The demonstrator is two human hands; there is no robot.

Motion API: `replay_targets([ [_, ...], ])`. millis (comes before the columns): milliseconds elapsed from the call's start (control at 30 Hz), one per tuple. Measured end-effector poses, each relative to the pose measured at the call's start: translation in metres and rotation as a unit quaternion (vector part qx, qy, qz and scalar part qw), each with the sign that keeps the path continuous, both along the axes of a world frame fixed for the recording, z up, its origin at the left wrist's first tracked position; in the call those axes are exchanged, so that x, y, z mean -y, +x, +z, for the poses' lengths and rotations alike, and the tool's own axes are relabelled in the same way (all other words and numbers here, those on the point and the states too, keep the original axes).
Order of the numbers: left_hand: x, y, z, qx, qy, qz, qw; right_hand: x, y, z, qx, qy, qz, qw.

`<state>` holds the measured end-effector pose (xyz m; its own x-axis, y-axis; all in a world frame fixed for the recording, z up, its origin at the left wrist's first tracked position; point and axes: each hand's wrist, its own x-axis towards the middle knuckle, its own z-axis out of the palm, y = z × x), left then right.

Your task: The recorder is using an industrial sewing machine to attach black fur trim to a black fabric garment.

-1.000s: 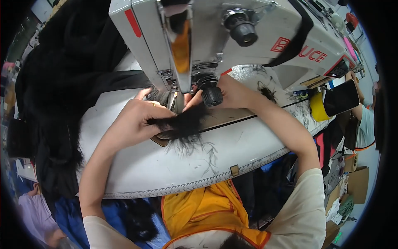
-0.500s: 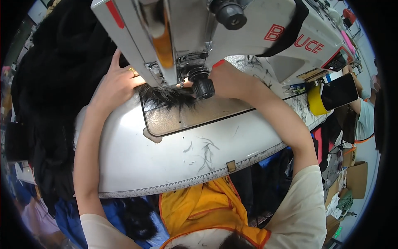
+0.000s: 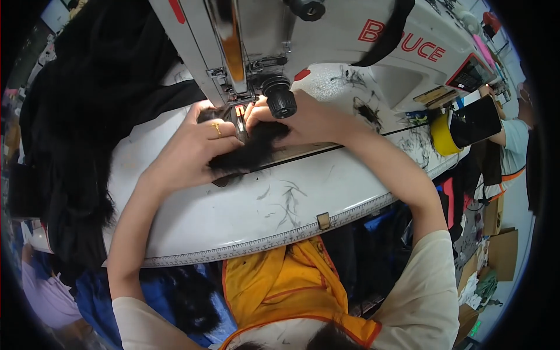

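Note:
At the needle area of a white sewing machine (image 3: 326, 41), my left hand (image 3: 198, 143), a gold ring on one finger, grips black fur trim (image 3: 245, 153) with curled fingers just left of the presser foot (image 3: 240, 122). My right hand (image 3: 294, 119) has its fingers bent onto the same fur right of the foot, partly behind a black knob (image 3: 282, 99). Black fabric (image 3: 76, 99) drapes over the left of the white table (image 3: 181, 216). The fur hides some fingertips.
A ruler strip (image 3: 268, 233) follows the table's near edge. A yellow-and-black container (image 3: 461, 129) and loose fur tufts (image 3: 367, 114) lie at the right. Co-workers (image 3: 513, 149) (image 3: 46, 291) are at both sides; cardboard boxes (image 3: 501, 254) stand at the right.
My left hand went up and left, then came back down and right beside the presser foot with the fur. The fur shifted forward again, covering part of the metal plate. My right hand moved slightly.

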<state>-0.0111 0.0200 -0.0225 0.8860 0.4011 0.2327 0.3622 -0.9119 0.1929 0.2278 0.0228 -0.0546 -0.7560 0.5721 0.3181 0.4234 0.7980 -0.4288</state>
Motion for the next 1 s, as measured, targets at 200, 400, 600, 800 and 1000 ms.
replay_targets([
  [200, -0.034, -0.013, -0.002, 0.005, 0.198, 0.056, 0.979, -0.008, -0.005, 0.035, 0.239, 0.011, -0.111, 0.965],
  [400, -0.005, -0.009, 0.004, 0.015, 0.050, 0.003, 0.999, 0.000, 0.006, 0.006, 0.035, 0.014, -0.006, 0.999],
  [600, -0.009, -0.007, 0.006, 0.076, -0.395, 0.060, 0.914, -0.007, 0.006, 0.014, 0.031, -0.153, -0.008, 0.988],
  [800, -0.001, -0.008, 0.011, 0.063, -0.314, 0.076, 0.944, -0.012, 0.010, 0.011, -0.045, -0.188, 0.062, 0.979],
  [1000, -0.024, -0.010, -0.008, 0.038, 0.190, 0.038, 0.980, -0.014, 0.010, 0.008, 0.135, 0.266, -0.094, 0.950],
])
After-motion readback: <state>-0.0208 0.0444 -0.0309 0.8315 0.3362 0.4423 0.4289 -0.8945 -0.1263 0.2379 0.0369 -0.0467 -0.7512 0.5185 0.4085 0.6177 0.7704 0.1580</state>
